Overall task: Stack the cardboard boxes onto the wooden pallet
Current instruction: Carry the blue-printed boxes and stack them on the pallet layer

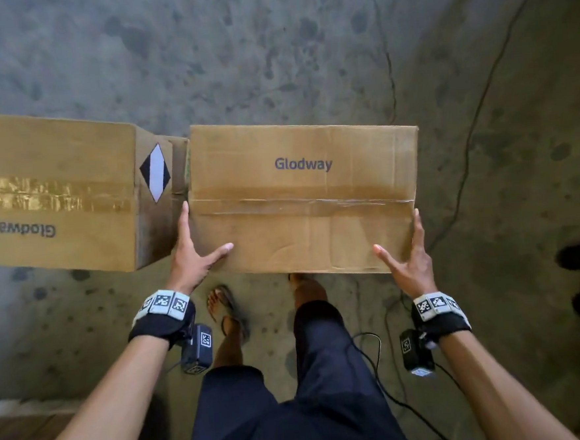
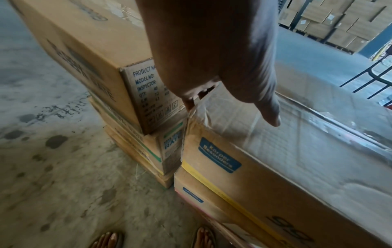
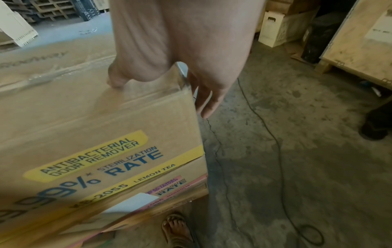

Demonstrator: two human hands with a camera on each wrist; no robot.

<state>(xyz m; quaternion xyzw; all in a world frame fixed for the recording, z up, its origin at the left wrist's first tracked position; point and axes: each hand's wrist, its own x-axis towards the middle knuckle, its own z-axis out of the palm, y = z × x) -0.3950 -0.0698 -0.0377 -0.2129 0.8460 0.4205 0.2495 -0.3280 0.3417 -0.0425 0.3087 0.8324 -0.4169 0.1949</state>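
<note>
Top cardboard box (image 1: pixel 306 198), marked "Glodway", sat on a stack of boxes just beside a neighbouring box (image 1: pixel 53 191) to the left. The left hand (image 1: pixel 195 257) lay at its near-left corner, fingers straight along the side and thumb spread on the lid; its grip was apart. The right hand (image 1: pixel 411 263) mirrored this at the near-right corner, fingers extended, grip likewise apart. A cable (image 3: pixel 273 134) trailed over the concrete floor (image 1: pixel 270 49).
</note>
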